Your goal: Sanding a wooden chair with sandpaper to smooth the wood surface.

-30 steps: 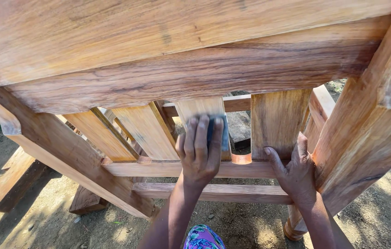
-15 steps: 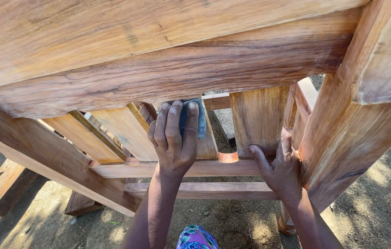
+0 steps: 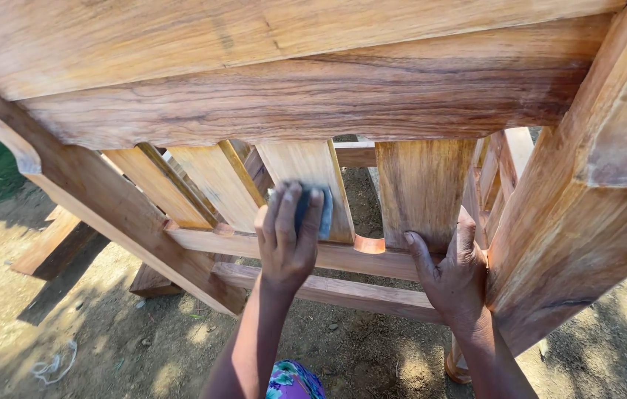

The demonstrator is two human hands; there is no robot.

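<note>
I see the left hand (image 3: pixel 287 236) pressing a blue-grey sanding pad (image 3: pixel 313 213) flat against a middle slat (image 3: pixel 306 174), fingers together. The right hand (image 3: pixel 452 270) is spread on the lower rail (image 3: pixel 202 241). I judge the slats look smooth already; how much is left I cannot tell.

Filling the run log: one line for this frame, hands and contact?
left hand: presses blue-grey sanding pad on slat | right hand: braced on lower rail | piece: wooden chair frame
</note>
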